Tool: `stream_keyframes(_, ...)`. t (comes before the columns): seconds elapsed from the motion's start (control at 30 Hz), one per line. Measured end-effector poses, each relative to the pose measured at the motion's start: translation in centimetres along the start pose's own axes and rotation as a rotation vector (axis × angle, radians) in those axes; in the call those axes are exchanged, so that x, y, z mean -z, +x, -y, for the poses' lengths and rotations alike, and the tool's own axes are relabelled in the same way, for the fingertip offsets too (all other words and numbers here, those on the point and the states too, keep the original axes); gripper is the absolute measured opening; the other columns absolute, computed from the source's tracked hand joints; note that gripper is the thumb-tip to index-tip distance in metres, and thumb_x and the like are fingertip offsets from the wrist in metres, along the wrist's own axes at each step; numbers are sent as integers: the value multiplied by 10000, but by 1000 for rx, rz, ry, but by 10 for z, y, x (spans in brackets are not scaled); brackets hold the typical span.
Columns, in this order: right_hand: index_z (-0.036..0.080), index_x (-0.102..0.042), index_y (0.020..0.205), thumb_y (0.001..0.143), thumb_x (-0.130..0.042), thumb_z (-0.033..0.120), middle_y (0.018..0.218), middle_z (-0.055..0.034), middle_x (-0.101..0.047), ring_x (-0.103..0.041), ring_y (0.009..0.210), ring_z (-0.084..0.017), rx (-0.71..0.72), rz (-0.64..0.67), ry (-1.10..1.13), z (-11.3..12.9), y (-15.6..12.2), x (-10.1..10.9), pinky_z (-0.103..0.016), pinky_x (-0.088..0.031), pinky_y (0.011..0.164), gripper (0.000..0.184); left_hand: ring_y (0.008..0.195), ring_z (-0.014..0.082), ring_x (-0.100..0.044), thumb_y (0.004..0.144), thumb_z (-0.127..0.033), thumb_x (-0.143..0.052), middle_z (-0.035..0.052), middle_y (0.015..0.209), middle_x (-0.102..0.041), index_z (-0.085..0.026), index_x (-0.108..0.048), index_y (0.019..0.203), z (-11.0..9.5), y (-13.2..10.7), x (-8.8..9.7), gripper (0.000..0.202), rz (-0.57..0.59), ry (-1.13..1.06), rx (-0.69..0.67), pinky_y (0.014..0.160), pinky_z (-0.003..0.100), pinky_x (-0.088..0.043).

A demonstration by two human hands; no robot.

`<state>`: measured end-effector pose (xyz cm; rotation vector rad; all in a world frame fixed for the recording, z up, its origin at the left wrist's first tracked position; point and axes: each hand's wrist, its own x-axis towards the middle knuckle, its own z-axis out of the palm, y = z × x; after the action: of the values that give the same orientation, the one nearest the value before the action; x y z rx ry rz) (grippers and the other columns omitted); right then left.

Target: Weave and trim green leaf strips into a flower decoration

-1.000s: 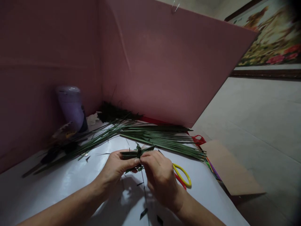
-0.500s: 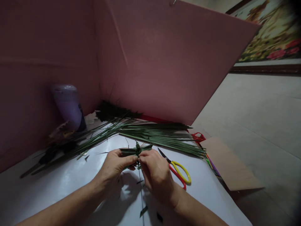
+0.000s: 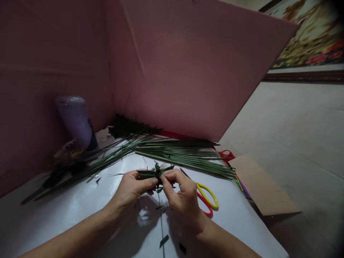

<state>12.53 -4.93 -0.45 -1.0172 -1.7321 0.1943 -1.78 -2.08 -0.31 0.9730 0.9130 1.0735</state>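
Note:
A small folded green leaf figure (image 3: 154, 173) is held over the white table (image 3: 67, 208), just in front of me. My left hand (image 3: 131, 190) pinches its left side between thumb and fingers. From the right, my right hand (image 3: 180, 195) pinches a thin strand at the figure's middle with thumb and forefinger. A thin leaf rib (image 3: 161, 222) hangs down from the figure towards me. Behind the hands lies a bundle of long green leaf strips (image 3: 182, 156).
Yellow and red scissors (image 3: 205, 197) lie just right of my right hand. A purple bottle (image 3: 75, 122) stands at the back left by a pink screen (image 3: 174, 71). Cardboard (image 3: 262, 188) and coloured paper overhang the table's right edge. Small leaf scraps (image 3: 164, 240) lie near me.
My right hand has loosened from a full grip on the figure to a fingertip pinch at its middle. The left hand stays in place.

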Motion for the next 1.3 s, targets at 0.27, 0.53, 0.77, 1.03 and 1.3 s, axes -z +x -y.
stream_keyframes(0.27, 161, -566, 834, 834, -469, 65, 838, -90, -648, -584, 764, -183, 324, 126, -113, -5, 0, 2, -327, -480, 677, 136, 564, 124, -529, 588, -174, -740, 20, 595, -626, -116, -670, 648, 4, 3, 6, 109, -12, 14, -25, 556, 241, -406)
stream_keyframes(0.53, 159, -561, 794, 825, -493, 61, 791, -61, -638, -585, 725, -159, 123, 55, 17, -3, 1, 0, -290, -478, 662, 123, 564, 112, -514, 610, -172, -733, 5, 595, -608, -123, -657, 669, 4, 3, 7, 108, -1, 28, -55, 542, 229, -392)
stream_keyframes(0.77, 157, -538, 830, 799, -502, 20, 851, -89, -630, -563, 767, -180, 304, 102, -76, -10, 2, 3, -325, -469, 682, 146, 557, 114, -521, 586, -185, -754, 7, 602, -619, -129, -664, 674, 5, 6, 7, 138, -3, 3, -66, 530, 229, -399)
stream_keyframes(1.03, 168, -515, 810, 789, -512, 16, 823, -68, -611, -551, 753, -171, 231, 24, -23, 0, 1, 3, -322, -458, 673, 154, 556, 115, -524, 589, -179, -749, 13, 611, -627, -121, -670, 695, 1, 2, 6, 145, -39, 3, -59, 541, 238, -411)
stream_keyframes(1.3, 159, -527, 847, 759, -537, -5, 820, -82, -615, -560, 774, -185, 295, 34, -38, -4, -2, 3, -337, -469, 675, 186, 560, 113, -527, 591, -173, -745, 13, 614, -633, -124, -671, 692, 3, 5, 6, 135, -43, -19, -58, 539, 234, -407)
